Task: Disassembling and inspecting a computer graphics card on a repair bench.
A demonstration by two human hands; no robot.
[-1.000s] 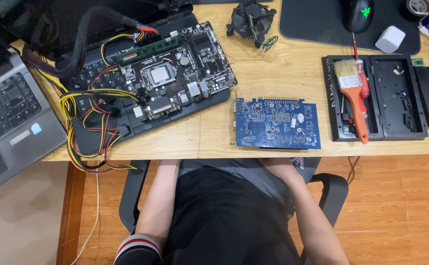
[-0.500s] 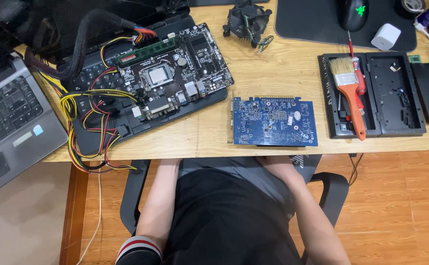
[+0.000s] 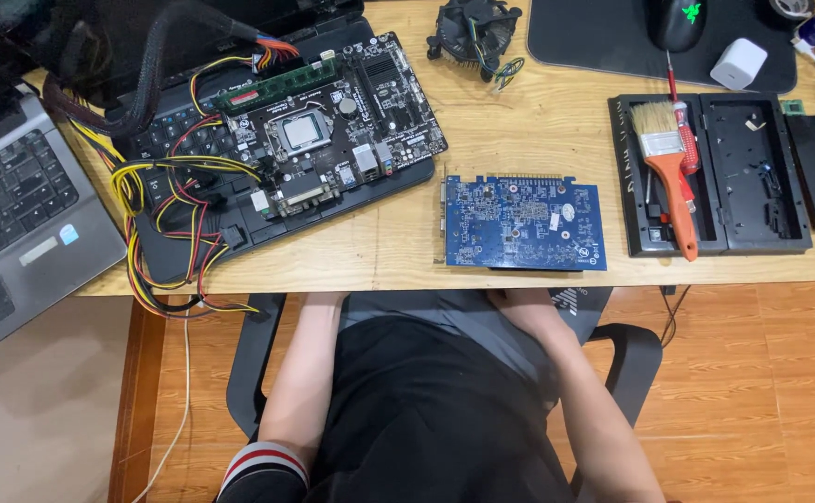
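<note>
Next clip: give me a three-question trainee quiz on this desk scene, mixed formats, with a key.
1. True or false: the blue circuit card lies flat on the wooden desk, near its front edge, touched by neither hand.
2. What lies on the black tray at the right? A) a paintbrush with an orange handle B) a hammer C) a pair of scissors
3. Fill in: the bundle of yellow, red and black wires sits between the black motherboard and the grey ____ at the left.

Key: 1 true. 2 A, the paintbrush. 3 laptop.
</note>
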